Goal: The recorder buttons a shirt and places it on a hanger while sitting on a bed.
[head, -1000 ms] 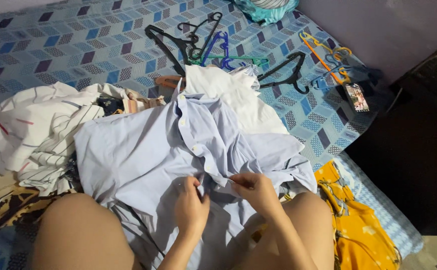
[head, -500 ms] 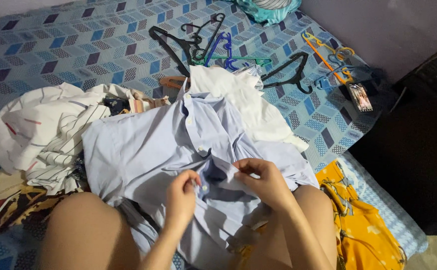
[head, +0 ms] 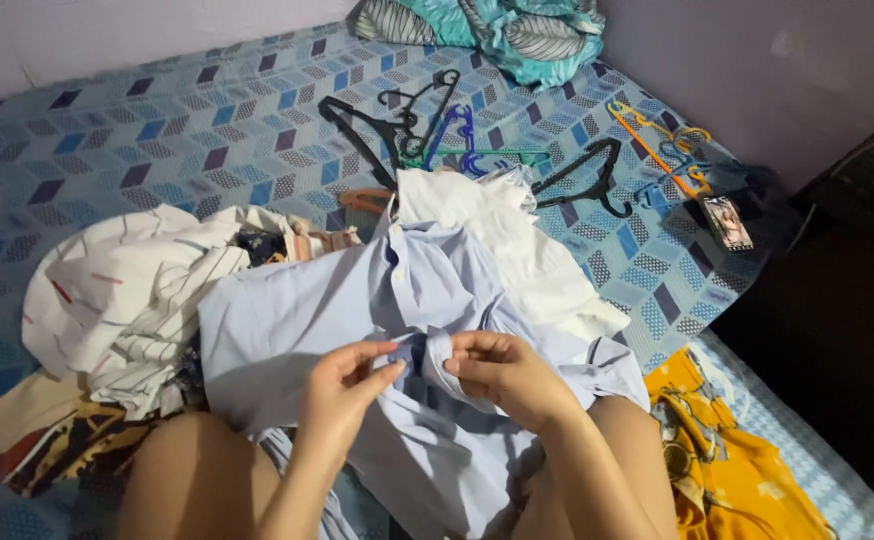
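Seated, your left hand [head: 342,385] and right hand [head: 502,372] pinch the pale blue shirt [head: 357,310] placket between closed fingertips; a small rectangular printed card [head: 728,222] lies well beyond your right fingers.

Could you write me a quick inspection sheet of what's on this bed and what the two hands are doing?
Surface: bed sheet, blue with a geometric pattern, mostly covered in laundry.
Job's things: light blue button-up shirt spread across the person's lap, front placket facing up.
Clutter: striped white garment to the left; white shirt behind the blue one; yellow garment at right; plastic hangers in black, blue, green and orange; teal bundle of cloth at the far edge; small photo card.
Hands: left hand and right hand each pinch a placket edge, close together.
Cables: nothing seen.
Surroundings: pale wall; dark area at right.
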